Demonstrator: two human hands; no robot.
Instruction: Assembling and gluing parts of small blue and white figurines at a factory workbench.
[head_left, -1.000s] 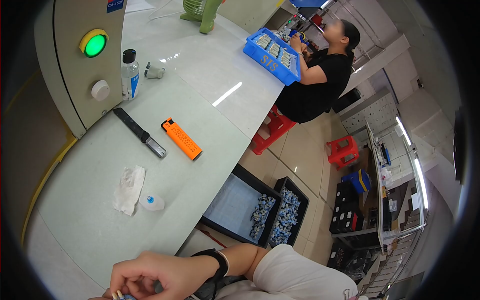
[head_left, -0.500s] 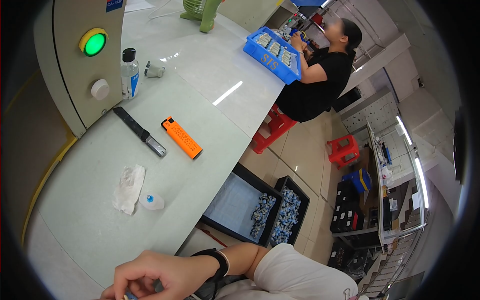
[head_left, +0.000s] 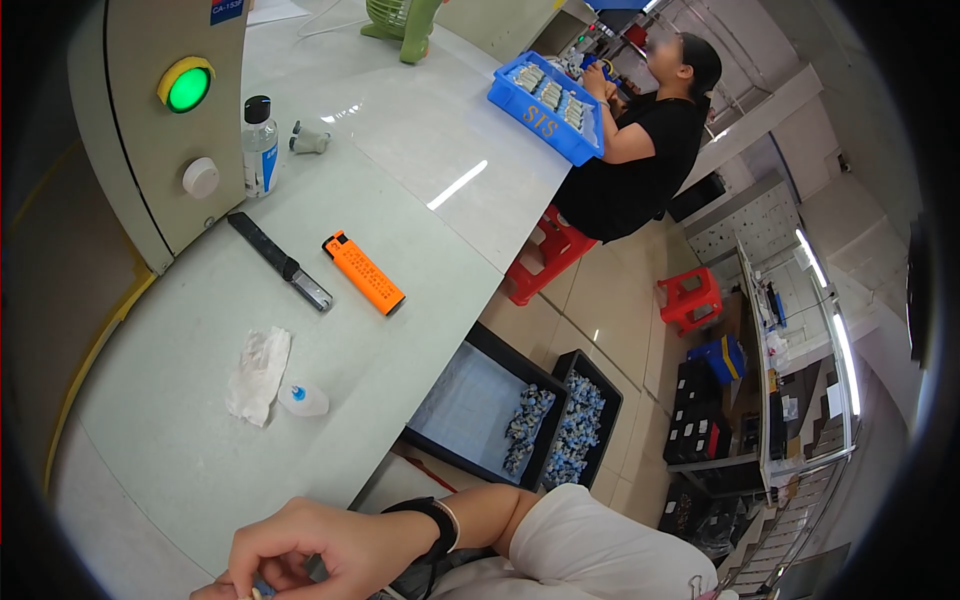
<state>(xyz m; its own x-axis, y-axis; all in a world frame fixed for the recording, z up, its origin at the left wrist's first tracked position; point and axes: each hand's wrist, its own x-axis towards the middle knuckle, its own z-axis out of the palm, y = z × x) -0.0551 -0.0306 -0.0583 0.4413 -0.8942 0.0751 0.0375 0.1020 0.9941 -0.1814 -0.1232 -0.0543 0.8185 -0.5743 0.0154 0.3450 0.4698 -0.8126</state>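
At the lower edge, my right hand (head_left: 310, 552), with a black band on its wrist, is closed with bent fingers. Between its fingertips a small blue-grey part (head_left: 263, 587) shows, mostly hidden by the fingers and cut off by the frame's edge. A sliver of skin at the bottom, seemingly my left hand (head_left: 208, 591), is beside it; its fingers cannot be made out. Beyond the right hand on the table lie a small white squeeze bottle (head_left: 306, 401) with a blue tip and a crumpled white tissue (head_left: 258, 375).
An orange lighter (head_left: 363, 273) and a black-handled blade tool (head_left: 280, 262) lie farther up. A clear bottle (head_left: 260, 150) stands by a machine (head_left: 150, 110) with a lit green button. Black trays (head_left: 480, 460) of small blue-grey parts sit right of the table. A co-worker (head_left: 640, 140) sits behind a blue crate (head_left: 540, 120).
The fingers of my right hand have shifted slightly around the small part, and a bit more skin shows at the lower edge. Things on the table have not moved.
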